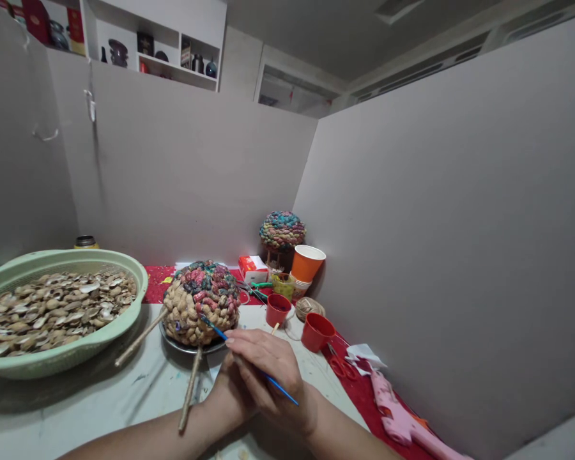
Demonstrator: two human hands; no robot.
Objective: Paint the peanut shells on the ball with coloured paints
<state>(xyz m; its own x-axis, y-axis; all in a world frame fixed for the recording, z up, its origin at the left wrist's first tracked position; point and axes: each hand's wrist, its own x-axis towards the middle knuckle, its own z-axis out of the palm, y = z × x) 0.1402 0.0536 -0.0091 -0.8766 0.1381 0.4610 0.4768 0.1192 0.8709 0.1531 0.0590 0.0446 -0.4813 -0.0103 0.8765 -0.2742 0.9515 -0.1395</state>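
Observation:
In the head view, my right hand pinches a slim blue paintbrush. The brush tip touches the front of a dome covered in peanut shells. Dark, red and green paint coats the dome's top and right side, while its lower left shows bare shell. It sits in a shallow metal dish. Two twine-wrapped sticks jut from the dome toward me. Beneath my right hand lies my left hand, its wrist beside the nearer stick; its fingers are mostly hidden.
A green basket of empty shells stands left. Right of the dome are red cups, a twine ball, an orange paper cup and another painted dome. A pink glue gun and red scissors lie by the right partition.

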